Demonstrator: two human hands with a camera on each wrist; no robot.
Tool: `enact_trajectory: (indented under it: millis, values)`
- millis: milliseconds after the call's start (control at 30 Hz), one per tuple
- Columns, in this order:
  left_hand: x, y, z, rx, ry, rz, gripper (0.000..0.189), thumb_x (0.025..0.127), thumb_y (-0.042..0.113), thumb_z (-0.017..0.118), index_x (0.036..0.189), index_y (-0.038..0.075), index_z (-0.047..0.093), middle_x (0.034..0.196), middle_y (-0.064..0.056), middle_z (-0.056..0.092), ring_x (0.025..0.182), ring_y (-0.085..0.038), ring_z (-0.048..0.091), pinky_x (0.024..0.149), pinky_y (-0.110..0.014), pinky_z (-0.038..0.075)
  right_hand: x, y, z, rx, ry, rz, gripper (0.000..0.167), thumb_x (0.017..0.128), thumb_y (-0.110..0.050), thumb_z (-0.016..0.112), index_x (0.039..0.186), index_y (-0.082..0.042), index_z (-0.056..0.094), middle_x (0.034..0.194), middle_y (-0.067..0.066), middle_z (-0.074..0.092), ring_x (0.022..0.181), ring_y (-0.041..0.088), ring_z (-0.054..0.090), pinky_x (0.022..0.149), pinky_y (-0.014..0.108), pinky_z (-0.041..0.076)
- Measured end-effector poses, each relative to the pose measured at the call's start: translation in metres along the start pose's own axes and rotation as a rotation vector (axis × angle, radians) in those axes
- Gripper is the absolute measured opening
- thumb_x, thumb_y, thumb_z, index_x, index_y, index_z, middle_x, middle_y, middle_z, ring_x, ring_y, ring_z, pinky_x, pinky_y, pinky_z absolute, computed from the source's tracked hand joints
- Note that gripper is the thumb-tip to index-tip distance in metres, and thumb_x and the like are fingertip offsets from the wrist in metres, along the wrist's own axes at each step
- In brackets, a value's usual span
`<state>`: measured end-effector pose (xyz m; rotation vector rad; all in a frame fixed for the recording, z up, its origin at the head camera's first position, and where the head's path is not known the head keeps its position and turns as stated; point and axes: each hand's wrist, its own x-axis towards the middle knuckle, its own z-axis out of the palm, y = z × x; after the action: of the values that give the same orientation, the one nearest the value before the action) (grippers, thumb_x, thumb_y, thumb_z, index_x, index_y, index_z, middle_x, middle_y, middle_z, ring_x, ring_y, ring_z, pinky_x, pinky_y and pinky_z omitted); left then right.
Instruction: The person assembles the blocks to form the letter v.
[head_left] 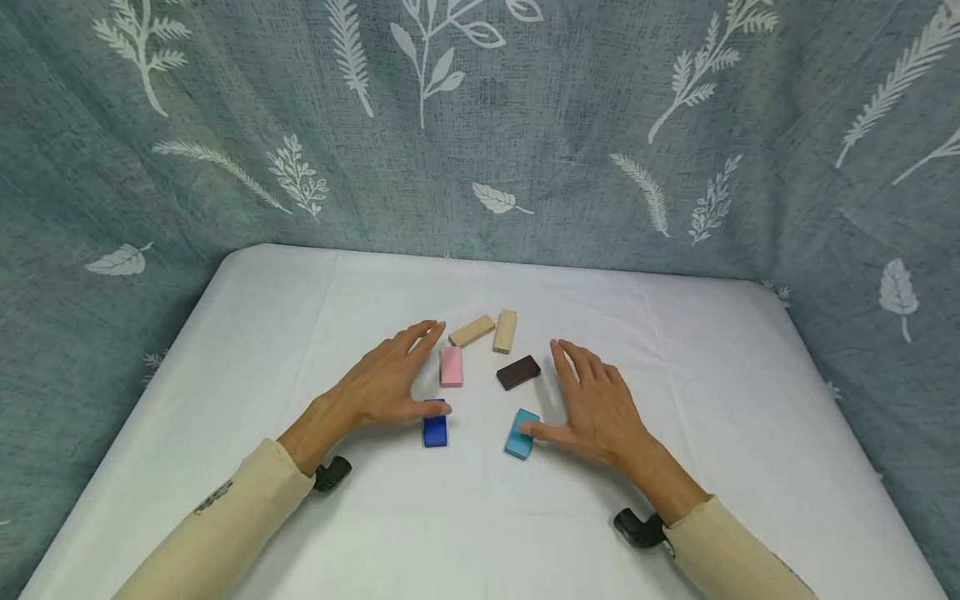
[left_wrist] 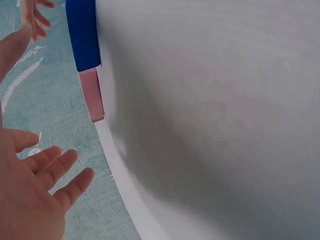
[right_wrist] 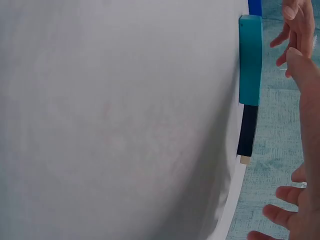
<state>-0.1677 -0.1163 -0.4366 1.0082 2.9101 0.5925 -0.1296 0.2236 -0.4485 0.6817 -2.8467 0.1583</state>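
White cloth (head_left: pixel 487 542) below, teal leaf-printed fabric (head_left: pixel 480 150) behind. Left hand (head_left: pixel 393 379): hovers with fingers extended and thumb spread apart, grips nothing; has the thumb over the dark blue block (head_left: pixel 435 433), contact impossible to tell. Right hand (head_left: pixel 596 408): hovers likewise, fingers extended, grips nothing; has the thumb over the turquoise block (head_left: pixel 517 443), contact again unclear. Farther out, between both hands: pink block (head_left: pixel 451 367) near the left fingers, dark brown block (head_left: pixel 518 372) near the right ones. Beyond these: slanted tan block (head_left: pixel 472 331) just beside second tan block (head_left: pixel 505 332).
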Motion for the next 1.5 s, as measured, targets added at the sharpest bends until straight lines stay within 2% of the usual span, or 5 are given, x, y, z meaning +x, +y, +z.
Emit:
enact_trajectory:
  millis: [400, 700, 1067, 1500]
  values:
    - [-0.003, 0.006, -0.003, -0.002, -0.106, -0.024, 0.109, 0.080, 0.066, 0.074, 0.157, 0.002, 0.032, 0.156, -0.016, 0.038, 0.138, -0.033, 0.045, 0.109, -0.050, 0.041, -0.005, -0.007, -0.003, 0.074, -0.120, 0.046, 0.128, 0.071, -0.092, 0.054, 0.158, -0.003, 0.028, 0.154, 0.014, 0.040, 0.137, 0.033, 0.042, 0.100, 0.055, 0.043]
    - [-0.005, 0.008, -0.002, 0.053, -0.169, -0.027, 0.099, 0.079, 0.063, 0.077, 0.151, 0.003, 0.044, 0.150, -0.015, 0.047, 0.133, -0.032, 0.049, 0.108, -0.047, 0.043, -0.008, -0.011, -0.004, 0.109, -0.153, 0.057, 0.126, 0.069, -0.092, 0.058, 0.154, -0.002, 0.037, 0.148, 0.015, 0.047, 0.132, 0.033, 0.047, 0.099, 0.056, 0.045]
    - [-0.009, 0.014, 0.001, 0.036, -0.207, -0.054, 0.089, 0.079, 0.063, 0.076, 0.144, 0.006, 0.053, 0.141, -0.012, 0.055, 0.128, -0.029, 0.053, 0.108, -0.046, 0.042, -0.012, -0.016, -0.003, 0.113, -0.159, 0.048, 0.120, 0.068, -0.092, 0.059, 0.149, -0.004, 0.046, 0.140, 0.012, 0.054, 0.126, 0.030, 0.054, 0.095, 0.053, 0.049]
    - [-0.016, 0.019, 0.003, 0.049, -0.188, -0.021, 0.089, 0.076, 0.066, 0.078, 0.139, 0.007, 0.058, 0.133, -0.009, 0.059, 0.120, -0.025, 0.055, 0.104, -0.043, 0.045, -0.016, -0.021, -0.002, 0.101, -0.157, 0.020, 0.113, 0.068, -0.089, 0.063, 0.142, -0.004, 0.053, 0.135, 0.012, 0.059, 0.125, 0.031, 0.054, 0.097, 0.053, 0.048]
